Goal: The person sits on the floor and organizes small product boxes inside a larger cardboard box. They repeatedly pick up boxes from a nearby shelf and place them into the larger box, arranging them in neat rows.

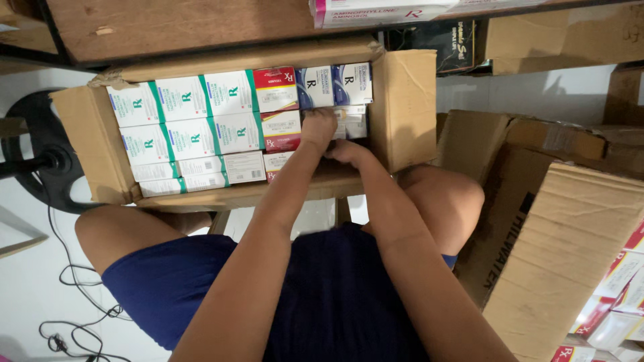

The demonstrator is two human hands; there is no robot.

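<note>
An open cardboard carton [402, 107] rests in front of my knees, packed with small medicine boxes. Green-and-white boxes [194, 114] fill its left part, red-and-white boxes [278, 110] stand in the middle, and blue-and-white boxes [332, 84] sit at the far right. My left hand [317, 129] reaches into the right part of the carton, fingers curled down on a white box [353, 123] below the blue ones. My right hand [347, 153] lies just beside it, low in the carton's near right corner, fingers bent; what it holds is hidden.
A wooden shelf [181, 27] hangs over the carton's far side, with a pink-and-white box [376, 12] on it. Big brown cartons [557, 228] stand at the right, one holding red-and-white boxes [617, 295]. A black fan base [40, 154] and cables [67, 288] lie on the white floor at left.
</note>
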